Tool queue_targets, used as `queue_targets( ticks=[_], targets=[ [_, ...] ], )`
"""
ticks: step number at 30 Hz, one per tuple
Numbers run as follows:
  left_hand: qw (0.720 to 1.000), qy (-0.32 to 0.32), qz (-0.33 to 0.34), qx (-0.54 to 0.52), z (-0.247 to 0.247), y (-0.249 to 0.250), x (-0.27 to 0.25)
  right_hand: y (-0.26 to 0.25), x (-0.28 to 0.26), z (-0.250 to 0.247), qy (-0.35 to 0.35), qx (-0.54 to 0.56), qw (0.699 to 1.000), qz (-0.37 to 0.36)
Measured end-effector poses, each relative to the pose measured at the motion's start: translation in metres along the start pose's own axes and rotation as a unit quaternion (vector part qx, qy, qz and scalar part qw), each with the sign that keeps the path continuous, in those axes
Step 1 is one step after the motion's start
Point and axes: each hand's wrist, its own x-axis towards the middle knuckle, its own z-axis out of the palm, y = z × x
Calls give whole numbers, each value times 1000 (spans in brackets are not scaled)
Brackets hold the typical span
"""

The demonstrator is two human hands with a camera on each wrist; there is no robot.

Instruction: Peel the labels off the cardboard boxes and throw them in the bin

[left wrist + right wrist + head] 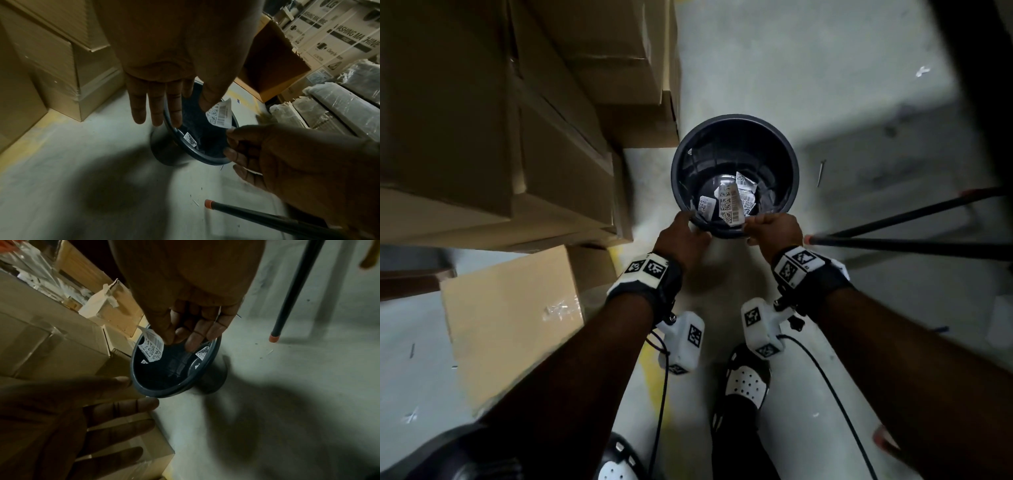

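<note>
Fingers [170,335] of the right hand [774,228] pinch the label [730,205] over the bin [735,118]; the left hand [681,240] is spread, empty. The label is probably light, limp and tacky: grip an edge.

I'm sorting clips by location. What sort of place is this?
Probably a warehouse or stockroom: stacked cardboard boxes, cartons printed "washing machine", shrink-wrapped goods and a bare concrete floor.

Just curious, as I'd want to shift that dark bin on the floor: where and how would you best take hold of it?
Probably by the rolled rim of the round bin, coming from above. It stands upright and open-topped, its wall is smooth with no handle visible, and the lip gives fingers something to hook over. The cardboard boxes crowd one side, so reach from the open floor side.
</note>
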Motion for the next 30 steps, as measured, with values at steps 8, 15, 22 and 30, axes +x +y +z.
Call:
queue_targets(
  ticks=[8, 15, 22, 30],
  targets=[
    [998, 0, 29, 51, 13, 11, 33, -16, 41, -2, -3, -109, 991, -73],
    [998, 7, 26, 52, 25, 5, 49, -20, 59, 0, 21, -234, 966, -104],
    [998, 8, 34, 51, 27, 3, 58, -18, 72, 8, 13, -239, 962, -129],
    [998, 15, 49, 48, 26, 1, 60, -26, 73, 13, 27, -254, 959, -122]
  ],
)
